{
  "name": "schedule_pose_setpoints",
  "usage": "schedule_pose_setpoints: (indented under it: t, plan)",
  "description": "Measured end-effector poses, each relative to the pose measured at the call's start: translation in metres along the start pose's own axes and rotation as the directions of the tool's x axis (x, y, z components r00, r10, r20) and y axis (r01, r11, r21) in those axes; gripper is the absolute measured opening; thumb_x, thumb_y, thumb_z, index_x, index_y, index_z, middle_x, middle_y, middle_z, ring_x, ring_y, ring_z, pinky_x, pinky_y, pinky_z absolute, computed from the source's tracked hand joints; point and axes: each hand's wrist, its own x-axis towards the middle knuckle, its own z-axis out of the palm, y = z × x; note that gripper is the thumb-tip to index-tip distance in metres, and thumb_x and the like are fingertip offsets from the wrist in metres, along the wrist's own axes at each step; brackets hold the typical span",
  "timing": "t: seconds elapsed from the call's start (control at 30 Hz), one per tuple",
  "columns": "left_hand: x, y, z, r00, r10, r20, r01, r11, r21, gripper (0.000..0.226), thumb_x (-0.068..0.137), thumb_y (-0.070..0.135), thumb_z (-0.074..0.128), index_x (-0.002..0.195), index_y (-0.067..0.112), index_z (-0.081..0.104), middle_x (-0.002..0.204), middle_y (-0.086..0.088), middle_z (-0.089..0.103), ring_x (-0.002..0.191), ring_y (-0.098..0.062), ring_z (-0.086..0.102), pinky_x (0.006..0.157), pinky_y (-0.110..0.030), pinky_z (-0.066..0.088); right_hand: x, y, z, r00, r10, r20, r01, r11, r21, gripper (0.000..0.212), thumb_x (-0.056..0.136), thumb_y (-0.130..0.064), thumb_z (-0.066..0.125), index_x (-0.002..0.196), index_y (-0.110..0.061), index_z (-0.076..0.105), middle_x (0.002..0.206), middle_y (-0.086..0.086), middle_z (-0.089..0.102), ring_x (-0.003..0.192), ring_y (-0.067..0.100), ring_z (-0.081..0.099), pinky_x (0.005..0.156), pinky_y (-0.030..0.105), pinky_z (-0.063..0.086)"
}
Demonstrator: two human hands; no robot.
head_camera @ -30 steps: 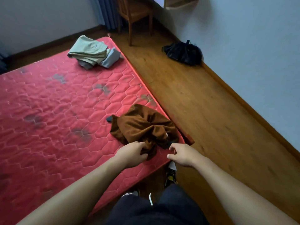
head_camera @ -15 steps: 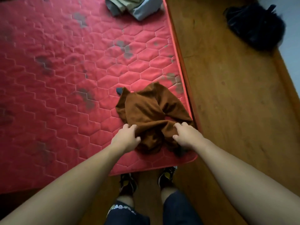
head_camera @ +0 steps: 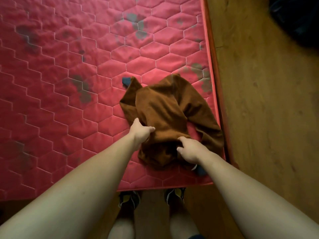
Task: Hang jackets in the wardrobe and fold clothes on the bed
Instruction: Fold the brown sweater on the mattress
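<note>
A crumpled brown garment with dark blue trim lies near the front right corner of the red quilted mattress. My left hand grips its left near edge, fingers curled into the cloth. My right hand pinches a bunch of the fabric at the garment's near middle. A dark blue cuff pokes out at the far left of the garment, and another dark piece with a white tag shows under my right wrist.
The mattress edge runs along the right, with wooden floor beyond it. A black bag lies on the floor at the top right. My shoes stand at the mattress's near end.
The camera has tilted down and closer, so the pile of folded clothes has left view. Both hands have moved forward onto the brown garment and closed on its fabric.
</note>
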Motion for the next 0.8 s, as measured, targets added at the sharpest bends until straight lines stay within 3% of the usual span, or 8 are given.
schedule_pose_setpoints:
  t: [0.1, 0.23, 0.3, 0.37, 0.47, 0.53, 0.67, 0.8]
  plan:
    - [-0.014, 0.007, 0.017, 0.986, 0.15, 0.068, -0.159, 0.975, 0.155, 0.036, 0.086, 0.002, 0.064, 0.122, 0.011, 0.065, 0.106, -0.011, 0.073, 0.095, -0.031, 0.071, 0.085, -0.041, 0.06, 0.002, -0.002, -0.013, 0.988, -0.017, -0.153, 0.025, 0.998, 0.053, 0.042, 0.101, -0.047, 0.044, 0.13, -0.02, 0.058, 0.133, 0.013, 0.063, 0.123, 0.036, 0.058, 0.1, 0.043, 0.049]
    - [-0.069, 0.012, 0.042, 0.88, 0.339, 0.333, -0.439, 0.849, 0.294, 0.036, 0.088, 0.002, 0.056, 0.122, 0.016, 0.061, 0.087, 0.001, 0.067, 0.074, -0.014, 0.063, 0.064, -0.022, 0.049, 0.002, -0.026, -0.044, 0.913, -0.004, -0.409, 0.144, 0.939, 0.312, 0.062, 0.097, -0.058, 0.053, 0.144, -0.017, 0.049, 0.135, 0.016, 0.057, 0.126, 0.033, 0.055, 0.107, 0.041, 0.043]
    - [-0.099, 0.006, 0.055, 0.808, 0.379, 0.451, -0.576, 0.67, 0.469, 0.04, 0.088, 0.012, 0.059, 0.127, 0.016, 0.056, 0.101, -0.002, 0.066, 0.085, -0.017, 0.062, 0.071, -0.024, 0.046, -0.002, -0.04, -0.055, 0.91, 0.014, -0.415, 0.155, 0.915, 0.373, 0.083, 0.09, -0.063, 0.061, 0.154, -0.019, 0.033, 0.145, 0.016, 0.046, 0.132, 0.034, 0.048, 0.112, 0.043, 0.04]
    - [-0.121, -0.004, 0.064, 0.748, 0.37, 0.551, -0.66, 0.507, 0.555, 0.045, 0.089, 0.02, 0.06, 0.133, 0.015, 0.054, 0.118, -0.007, 0.062, 0.104, -0.024, 0.061, 0.086, -0.03, 0.05, -0.008, -0.05, -0.054, 0.914, 0.009, -0.405, 0.077, 0.978, 0.196, 0.089, 0.089, -0.049, 0.069, 0.157, -0.019, 0.021, 0.149, 0.016, 0.038, 0.134, 0.037, 0.043, 0.109, 0.047, 0.042]
    - [-0.142, -0.02, 0.067, 0.703, 0.342, 0.623, -0.705, 0.447, 0.551, 0.041, 0.091, 0.026, 0.057, 0.131, 0.02, 0.053, 0.116, -0.005, 0.056, 0.102, -0.024, 0.059, 0.09, -0.042, 0.054, -0.022, -0.048, -0.042, 0.866, -0.029, -0.499, 0.023, 1.0, -0.018, 0.047, 0.09, -0.013, 0.058, 0.136, -0.014, 0.046, 0.126, 0.014, 0.055, 0.116, 0.038, 0.058, 0.087, 0.041, 0.049]
    - [-0.151, -0.025, 0.058, 0.7, 0.331, 0.633, -0.7, 0.495, 0.515, 0.04, 0.091, 0.028, 0.057, 0.131, 0.023, 0.054, 0.114, -0.001, 0.052, 0.102, -0.019, 0.056, 0.092, -0.04, 0.053, -0.039, -0.043, -0.04, 0.856, 0.007, -0.516, 0.051, 0.994, 0.097, 0.031, 0.086, -0.006, 0.052, 0.114, -0.018, 0.057, 0.107, 0.008, 0.063, 0.101, 0.035, 0.063, 0.08, 0.037, 0.049]
    - [-0.154, -0.017, 0.023, 0.855, 0.421, 0.303, -0.509, 0.794, 0.333, 0.046, 0.087, 0.026, 0.055, 0.134, 0.027, 0.058, 0.125, 0.001, 0.055, 0.117, -0.014, 0.057, 0.105, -0.035, 0.048, -0.087, -0.05, -0.062, 0.897, 0.041, -0.44, 0.173, 0.884, 0.435, 0.036, 0.07, 0.0, 0.048, 0.09, -0.026, 0.062, 0.083, 0.002, 0.068, 0.086, 0.028, 0.063, 0.07, 0.031, 0.049]
    - [-0.167, 0.039, -0.031, 0.867, 0.487, -0.101, -0.457, 0.86, 0.229, 0.069, 0.083, 0.001, 0.053, 0.146, 0.026, 0.042, 0.127, -0.005, 0.045, 0.118, -0.018, 0.05, 0.107, -0.031, 0.041, -0.154, -0.084, -0.093, 0.884, -0.112, -0.453, 0.368, 0.765, 0.528, 0.036, 0.055, -0.01, 0.047, 0.078, -0.031, 0.064, 0.069, -0.006, 0.065, 0.076, 0.024, 0.065, 0.061, 0.031, 0.049]
